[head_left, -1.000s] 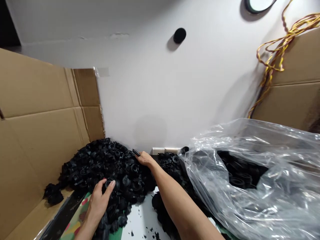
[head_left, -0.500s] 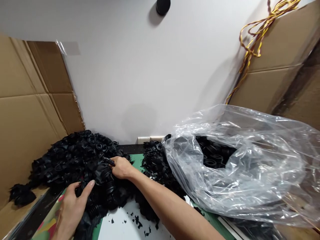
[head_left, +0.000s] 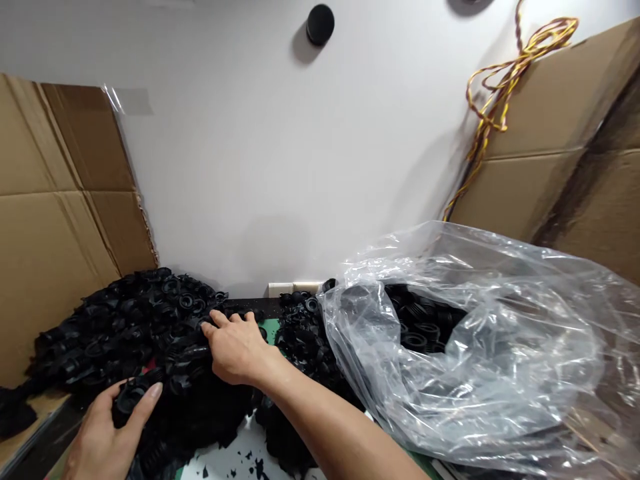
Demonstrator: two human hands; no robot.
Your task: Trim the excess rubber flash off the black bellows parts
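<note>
1 ribbed part (head_left: 131,397) gripped in left hand (head_left: 103,437); right hand (head_left: 236,348) flat, spread, on pile (head_left: 125,317).

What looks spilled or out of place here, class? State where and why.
Small black scraps lie strewn over the white sheet at the near edge of the pile of black rubber parts: loose fragments, unlike the whole parts heaped behind.

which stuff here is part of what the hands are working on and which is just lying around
In use: left hand holding a black part; right hand flat on the pile of black parts.
Lying about: clear plastic bag, cardboard sheets, yellow-red cord, black scraps.
</note>
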